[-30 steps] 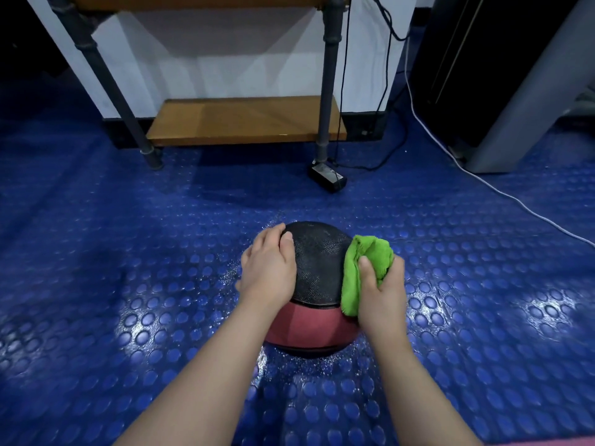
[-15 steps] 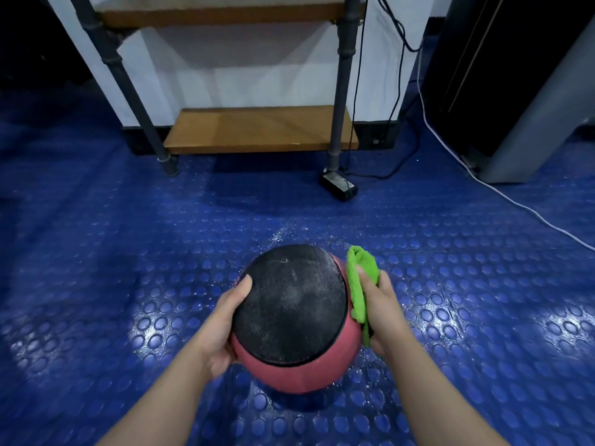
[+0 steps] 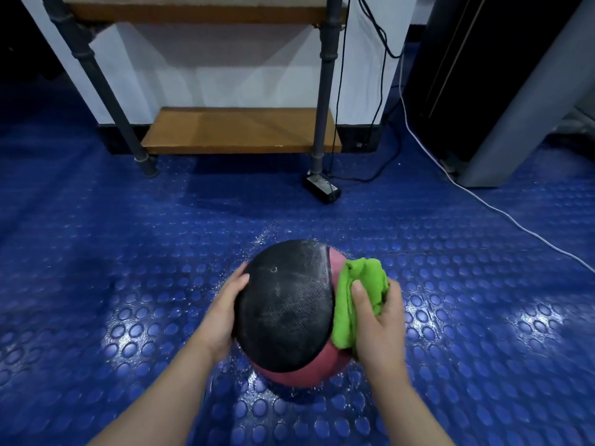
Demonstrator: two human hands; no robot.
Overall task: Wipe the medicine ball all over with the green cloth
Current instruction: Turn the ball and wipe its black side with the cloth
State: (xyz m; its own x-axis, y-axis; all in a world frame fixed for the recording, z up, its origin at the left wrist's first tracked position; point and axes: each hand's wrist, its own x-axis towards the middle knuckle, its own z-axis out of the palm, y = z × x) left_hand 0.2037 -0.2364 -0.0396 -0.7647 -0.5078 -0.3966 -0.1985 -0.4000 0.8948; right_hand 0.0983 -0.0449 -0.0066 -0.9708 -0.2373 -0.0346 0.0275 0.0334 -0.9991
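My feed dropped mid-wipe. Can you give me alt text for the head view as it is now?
A right hand presses a bunched green cloth against the right side of a black-and-red medicine ball, while the left hand grips its left side. Beneath is a wet blue studded floor, with a low wooden shelf farther back.

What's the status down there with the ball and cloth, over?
Left hand holds the medicine ball by its left side. Right hand grips the green cloth against its right side. Black box and cables lie farther back, apart.
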